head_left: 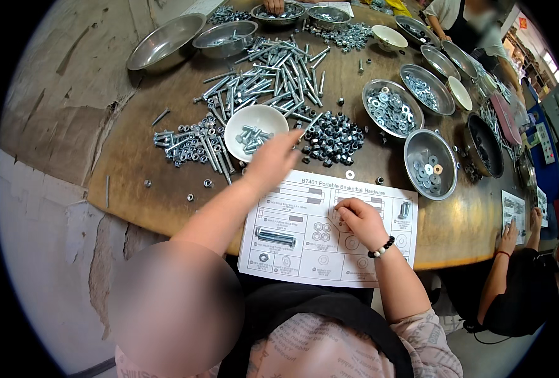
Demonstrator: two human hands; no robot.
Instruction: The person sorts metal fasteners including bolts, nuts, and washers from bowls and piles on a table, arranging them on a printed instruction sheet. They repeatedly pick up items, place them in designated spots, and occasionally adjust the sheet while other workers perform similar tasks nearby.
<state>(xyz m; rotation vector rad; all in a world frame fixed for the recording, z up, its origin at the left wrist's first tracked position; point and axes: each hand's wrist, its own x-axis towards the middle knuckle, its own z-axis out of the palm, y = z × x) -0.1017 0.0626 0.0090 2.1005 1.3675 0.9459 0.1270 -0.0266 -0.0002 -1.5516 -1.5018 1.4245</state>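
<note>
My left hand, blurred by motion, reaches past the white bowl of short bolts. A long bolt slants up from its closed fingers. Beside it lies a pile of dark-topped nuts. Over the printed parts sheet at the table's front edge is my right hand, wearing a beaded bracelet. Its fingers are curled with thumb and forefinger together; whatever they may pinch is hidden. Thick bolts lie on the sheet's left part.
A heap of long bolts covers the table's middle, with loose nuts to its left. Metal bowls of washers stand at right, and a large steel bowl at far left. Other people's hands work at right and at the back.
</note>
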